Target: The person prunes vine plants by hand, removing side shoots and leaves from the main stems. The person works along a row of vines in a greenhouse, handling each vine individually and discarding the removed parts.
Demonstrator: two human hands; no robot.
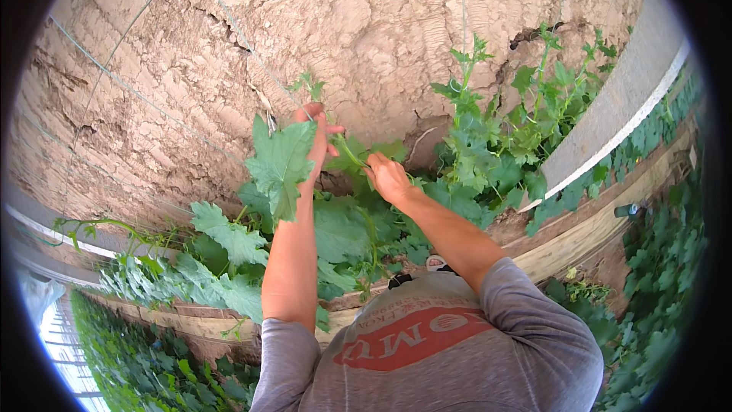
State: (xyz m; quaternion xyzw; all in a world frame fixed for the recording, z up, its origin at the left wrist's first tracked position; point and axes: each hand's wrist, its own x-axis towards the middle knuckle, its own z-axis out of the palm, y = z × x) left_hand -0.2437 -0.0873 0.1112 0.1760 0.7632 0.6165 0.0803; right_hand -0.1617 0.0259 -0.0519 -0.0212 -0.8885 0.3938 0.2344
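My right hand [390, 179] pinches a green vine stem [349, 151] between thumb and fingertips. To its left, my left hand [318, 129] is raised against the earth wall, fingers partly spread, beside the same vine. A thin twine [240, 34] slants down to the left hand and crosses in front of its fingers. Just above these fingers shows the vine's leafy tip [310, 87]. One broad lobed leaf [283, 166] covers part of the left hand and wrist, so I cannot tell how firmly this hand holds the stem or twine.
Rough, cracked earth wall [366, 23] rises ahead. More vines [474, 126] climb twines at right, near a grey sheet with a white edge [612, 154]. Leafy plants [223, 252] crowd the left. Behind me run pale ground strips [572, 246] and crop rows [657, 297].
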